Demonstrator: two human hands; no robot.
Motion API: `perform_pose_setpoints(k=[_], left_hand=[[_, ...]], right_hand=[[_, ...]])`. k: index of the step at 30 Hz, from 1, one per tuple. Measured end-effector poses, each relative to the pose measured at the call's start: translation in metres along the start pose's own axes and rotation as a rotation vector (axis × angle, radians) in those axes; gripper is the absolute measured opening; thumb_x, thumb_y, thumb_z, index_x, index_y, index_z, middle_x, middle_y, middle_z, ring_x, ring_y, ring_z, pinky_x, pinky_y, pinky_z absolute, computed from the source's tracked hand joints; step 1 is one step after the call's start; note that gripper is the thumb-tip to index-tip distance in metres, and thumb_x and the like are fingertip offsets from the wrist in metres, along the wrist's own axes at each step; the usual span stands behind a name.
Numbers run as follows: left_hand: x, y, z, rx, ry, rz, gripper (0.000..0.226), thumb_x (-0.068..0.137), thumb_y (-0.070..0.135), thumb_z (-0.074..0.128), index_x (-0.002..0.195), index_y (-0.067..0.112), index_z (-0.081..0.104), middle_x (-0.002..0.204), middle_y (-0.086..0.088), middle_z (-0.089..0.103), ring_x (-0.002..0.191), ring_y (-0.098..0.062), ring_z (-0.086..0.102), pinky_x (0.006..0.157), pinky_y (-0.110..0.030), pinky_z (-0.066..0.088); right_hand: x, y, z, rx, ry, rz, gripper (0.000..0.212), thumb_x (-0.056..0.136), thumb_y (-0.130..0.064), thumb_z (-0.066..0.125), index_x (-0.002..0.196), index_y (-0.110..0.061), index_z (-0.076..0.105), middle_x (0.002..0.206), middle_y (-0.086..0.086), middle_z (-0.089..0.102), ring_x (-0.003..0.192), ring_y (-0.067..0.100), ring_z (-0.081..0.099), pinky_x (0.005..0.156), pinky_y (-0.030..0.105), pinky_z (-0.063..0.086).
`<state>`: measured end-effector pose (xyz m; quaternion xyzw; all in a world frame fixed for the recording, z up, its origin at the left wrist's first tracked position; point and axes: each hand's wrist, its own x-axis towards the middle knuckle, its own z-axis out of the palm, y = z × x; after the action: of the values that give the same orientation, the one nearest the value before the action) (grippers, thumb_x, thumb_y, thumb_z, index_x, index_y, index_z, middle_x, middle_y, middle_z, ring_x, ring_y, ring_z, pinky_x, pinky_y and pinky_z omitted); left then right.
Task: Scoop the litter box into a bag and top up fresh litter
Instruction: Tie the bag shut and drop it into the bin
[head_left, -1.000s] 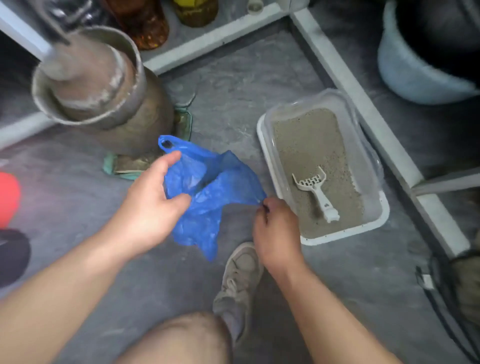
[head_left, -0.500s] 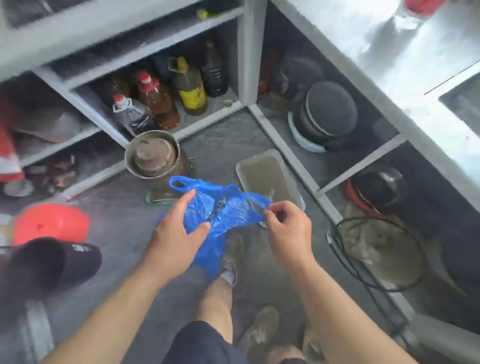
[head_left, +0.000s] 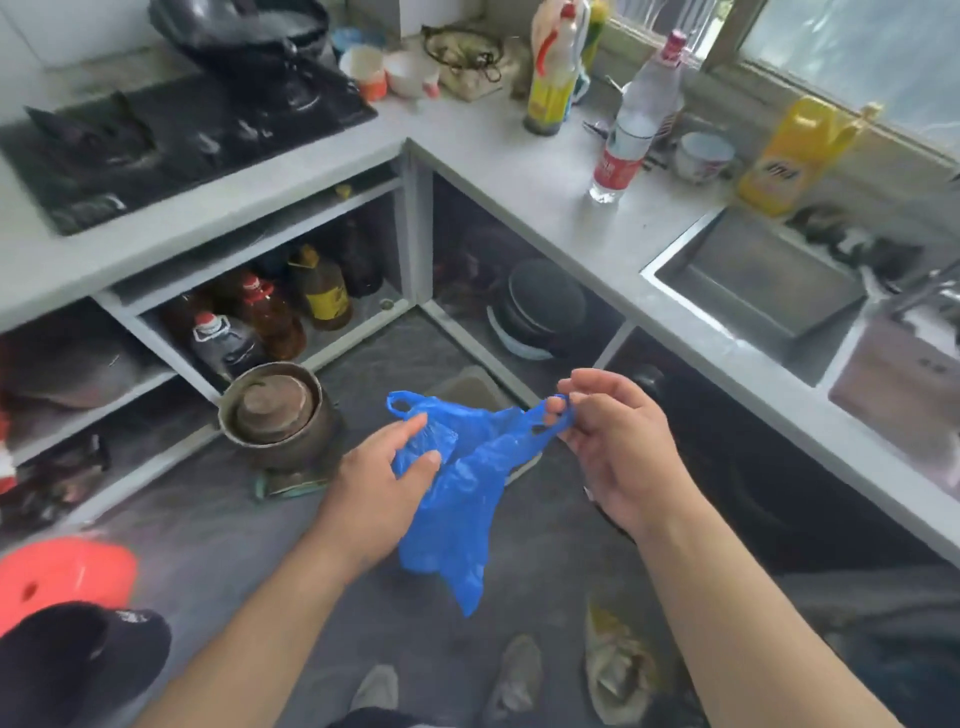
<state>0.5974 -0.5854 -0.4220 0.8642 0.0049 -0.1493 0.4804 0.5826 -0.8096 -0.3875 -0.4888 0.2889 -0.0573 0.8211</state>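
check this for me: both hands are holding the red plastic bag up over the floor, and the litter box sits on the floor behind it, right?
Not quite: the bag is blue, not red, as the head view shows. The rest holds: the left hand grips its body, the right hand pinches a handle loop, and the litter box sits on the floor behind it, mostly hidden.

The crumpled blue plastic bag (head_left: 457, 483) hangs between the left hand (head_left: 382, 488) and right hand (head_left: 613, 447), before the partly hidden grey litter tray (head_left: 470, 387) on the floor; a round metal lidded pot (head_left: 275, 415) stands left of it.
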Motion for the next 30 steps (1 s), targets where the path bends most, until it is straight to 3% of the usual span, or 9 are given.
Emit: perform_pose_setpoints(k=[3,5,8,10,13,17,22,26,30], left_hand=[[0.000,0.006,-0.021,-0.016,-0.065,0.114,0.044,0.095,0.021,0.064,0.138,0.021,0.059,0.140,0.009,0.058,0.128,-0.005,0.053,0.113,-0.030,0.038],[-0.002,0.010,-0.034,-0.031,-0.097,0.195,0.042,0.096,0.019,0.062,0.138,0.020,0.059,0.141,0.011,0.057,0.127,-0.001,0.051,0.111,-0.022,0.038],[-0.009,0.018,-0.047,-0.058,-0.135,0.325,0.039,0.097,0.016,0.059,0.137,0.019,0.060,0.138,0.018,0.054,0.119,0.019,0.045,0.098,0.002,0.028],[-0.018,0.021,-0.052,-0.108,-0.185,0.414,0.035,0.097,0.014,0.060,0.131,0.021,0.064,0.135,0.024,0.052,0.118,0.025,0.043,0.097,0.000,0.032],[-0.031,0.020,-0.057,-0.221,-0.283,0.490,0.023,0.093,0.015,0.066,0.109,0.028,0.074,0.136,0.022,0.056,0.122,0.008,0.052,0.099,-0.015,0.043],[-0.042,0.018,-0.071,-0.451,-0.337,0.478,0.016,0.089,0.017,0.065,0.091,0.026,0.078,0.127,0.016,0.065,0.119,-0.004,0.061,0.094,-0.020,0.050],[-0.032,0.023,-0.087,-0.530,-0.082,0.170,0.019,0.080,0.042,0.069,0.093,0.029,0.071,0.098,0.011,0.073,0.097,-0.013,0.070,0.087,-0.046,0.058],[-0.019,0.038,-0.083,-0.432,-0.381,0.013,0.047,0.070,0.069,0.071,0.100,0.033,0.070,0.098,0.013,0.074,0.096,-0.006,0.069,0.086,-0.038,0.057],[-0.023,0.051,-0.067,-0.373,-0.322,0.149,0.015,0.087,0.037,0.070,0.084,0.022,0.070,0.071,0.007,0.067,0.063,-0.010,0.058,0.071,-0.035,0.052]], right_hand=[[-0.025,-0.001,0.020,-0.131,-0.039,-0.018,0.019,0.092,0.008,0.051,0.101,-0.002,0.064,0.088,0.013,0.067,0.066,0.024,0.058,0.062,0.035,0.046],[-0.037,0.002,0.037,-0.417,-0.028,-0.031,0.012,0.094,-0.007,0.056,0.099,-0.005,0.067,0.085,0.010,0.072,0.059,0.020,0.050,0.055,0.029,0.037],[-0.052,0.009,0.064,-0.763,-0.018,0.075,0.037,0.094,-0.047,0.058,0.097,-0.011,0.070,0.083,0.006,0.077,0.054,0.017,0.045,0.052,0.026,0.035],[-0.061,0.013,0.078,-0.782,0.016,0.169,0.049,0.090,-0.058,0.057,0.094,-0.012,0.071,0.080,0.006,0.077,0.048,0.015,0.043,0.050,0.027,0.033],[-0.072,0.017,0.087,-0.637,0.017,0.188,0.034,0.089,-0.045,0.065,0.085,-0.012,0.070,0.069,0.004,0.063,0.048,0.015,0.041,0.047,0.026,0.029],[-0.088,0.013,0.089,-0.498,0.011,0.133,0.008,0.091,-0.015,0.067,0.087,-0.009,0.069,0.069,0.004,0.062,0.052,0.014,0.043,0.049,0.026,0.030],[-0.107,0.009,0.092,-0.607,0.070,0.034,0.006,0.090,-0.012,0.067,0.084,-0.012,0.069,0.071,0.004,0.064,0.051,0.011,0.045,0.049,0.022,0.035],[-0.129,0.008,0.095,-0.812,0.017,-0.052,0.006,0.088,-0.015,0.071,0.088,-0.010,0.072,0.072,0.002,0.069,0.047,0.004,0.049,0.049,0.017,0.038],[-0.150,0.008,0.091,-0.907,0.036,-0.087,0.008,0.089,-0.017,0.070,0.090,-0.009,0.072,0.074,-0.001,0.071,0.051,0.004,0.051,0.049,0.012,0.038]])
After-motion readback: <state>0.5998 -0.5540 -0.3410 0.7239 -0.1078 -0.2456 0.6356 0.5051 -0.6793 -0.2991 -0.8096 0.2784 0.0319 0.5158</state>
